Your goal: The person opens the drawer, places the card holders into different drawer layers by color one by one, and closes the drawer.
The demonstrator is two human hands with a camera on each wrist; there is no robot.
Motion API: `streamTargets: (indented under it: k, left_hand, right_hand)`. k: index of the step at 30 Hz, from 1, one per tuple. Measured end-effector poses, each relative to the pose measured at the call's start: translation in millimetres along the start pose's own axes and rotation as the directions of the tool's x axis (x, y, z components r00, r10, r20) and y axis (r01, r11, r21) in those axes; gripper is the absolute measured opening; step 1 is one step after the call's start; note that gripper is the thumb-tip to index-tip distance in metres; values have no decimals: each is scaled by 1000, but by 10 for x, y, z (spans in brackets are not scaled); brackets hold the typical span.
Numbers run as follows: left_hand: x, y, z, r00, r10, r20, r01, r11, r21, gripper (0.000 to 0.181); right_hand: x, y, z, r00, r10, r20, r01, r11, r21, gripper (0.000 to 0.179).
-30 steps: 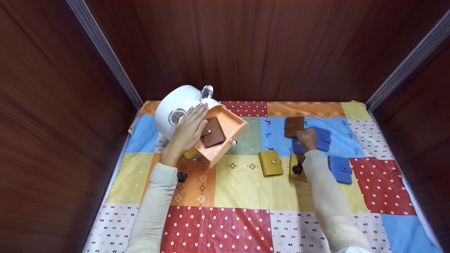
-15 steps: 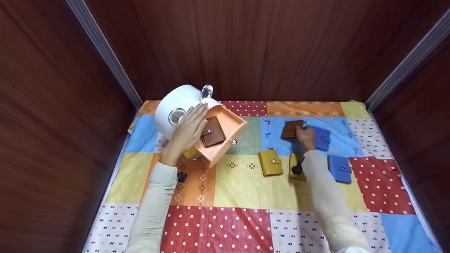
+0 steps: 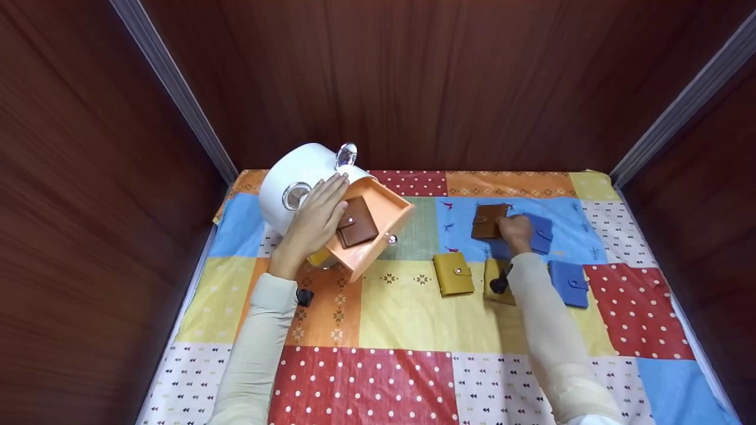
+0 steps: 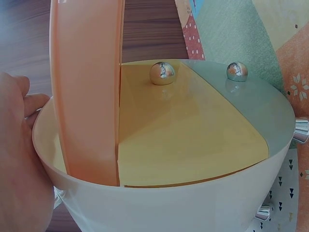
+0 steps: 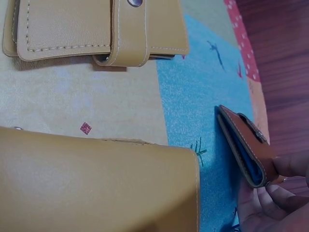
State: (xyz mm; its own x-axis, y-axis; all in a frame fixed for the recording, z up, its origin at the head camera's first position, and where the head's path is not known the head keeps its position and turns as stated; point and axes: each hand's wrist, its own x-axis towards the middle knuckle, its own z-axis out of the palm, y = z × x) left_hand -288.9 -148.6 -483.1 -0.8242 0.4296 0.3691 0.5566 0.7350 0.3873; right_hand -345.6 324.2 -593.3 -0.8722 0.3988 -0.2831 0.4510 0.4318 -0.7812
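My right hand [image 3: 515,231] pinches a brown snap wallet [image 3: 487,221] by its near right corner. In the right wrist view thumb and fingers grip the end of that wallet [image 5: 248,147], which is tilted over the blue cloth patch. On the left, my left hand [image 3: 314,217] lies with straight fingers on the white round drawer box [image 3: 301,162], at the edge of its pulled-out orange drawer [image 3: 387,206]. Inside the drawer rests another brown snap wallet [image 3: 359,223]. The left wrist view shows the box's yellow drawer front [image 4: 193,130] and green drawer front [image 4: 256,104], both pushed in.
Two mustard wallets, a left one [image 3: 453,275] and a right one [image 3: 499,280] partly under my right wrist, lie on the patchwork cloth [image 3: 407,319]. Two blue wallets, a far one [image 3: 538,233] and a near one [image 3: 569,284], lie to the right. Wooden walls [image 3: 390,82] enclose the table.
My right hand has tilted the brown wallet and shifted it slightly left and nearer. The left hand, the box and the wallet in the drawer stay as they were.
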Motion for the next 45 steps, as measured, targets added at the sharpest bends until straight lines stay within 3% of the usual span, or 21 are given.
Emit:
streamTargets:
  k: [7, 14, 23, 28, 34, 45]
  left_hand:
    - [1, -7, 1, 1000, -1, 5, 1, 1000, 1, 53]
    - [6, 0, -7, 1000, -6, 14, 6, 1000, -3, 53]
    - [9, 8, -20, 999, -11, 31, 11, 1000, 1, 54]
    - [20, 18, -31, 999, -13, 35, 13, 1000, -4, 54]
    - [21, 22, -41, 999, -20, 43, 20, 1000, 1, 55]
    - [20, 29, -49, 999, -14, 49, 14, 1000, -8, 54]
  right_hand:
    - [-1, -15, 6, 1000, 24, -13, -23, 1000, 9, 25]
    - [-4, -43, -13, 1000, 18, 11, -18, 1000, 12, 31]
    - [0, -123, -34, 1000, 5, 2, -5, 996, 84, 30]
    - [-56, -189, -53, 1000, -1, -2, 1, 995, 98, 22]
    - [-88, -244, -64, 1000, -1, -11, 2, 996, 94, 36]
    - [-171, -288, -91, 1000, -30, 0, 30, 992, 124, 36]
